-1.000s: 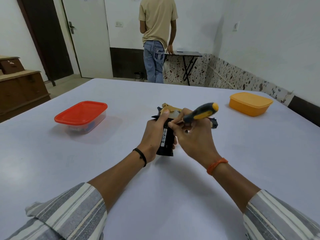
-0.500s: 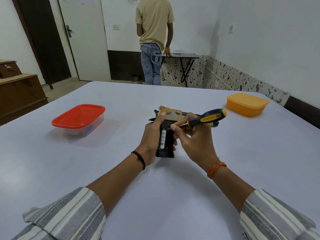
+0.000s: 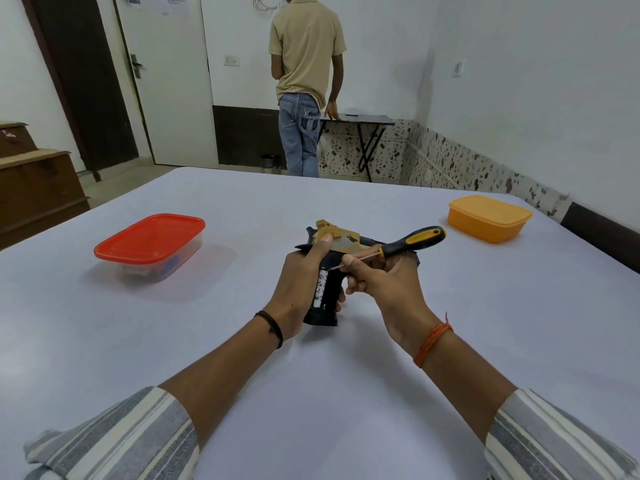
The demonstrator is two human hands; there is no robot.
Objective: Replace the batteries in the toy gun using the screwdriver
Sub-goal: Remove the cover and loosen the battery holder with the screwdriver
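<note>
A black and gold toy gun [image 3: 341, 245] stands above the white table [image 3: 311, 393], grip pointing down. My left hand [image 3: 299, 287] grips its black handle from the left, thumb up on the gold slide. A white-labelled battery [image 3: 320, 287] shows in the open grip. My right hand [image 3: 384, 289] holds a screwdriver [image 3: 410, 241] with a black and yellow handle. Its thin metal shaft points left, and the tip sits at the top of the grip beside the battery.
A clear box with a red lid [image 3: 150, 242] sits on the table to the left, small items inside. An orange lidded box [image 3: 488, 218] sits at the far right. A person [image 3: 306, 84] stands beyond the table by a small folding table [image 3: 360, 121].
The screwdriver handle has swung out to the right and lower, so the shaft now lies flatter. The camera view has tilted a little upward. My left hand keeps its hold on the gun.
</note>
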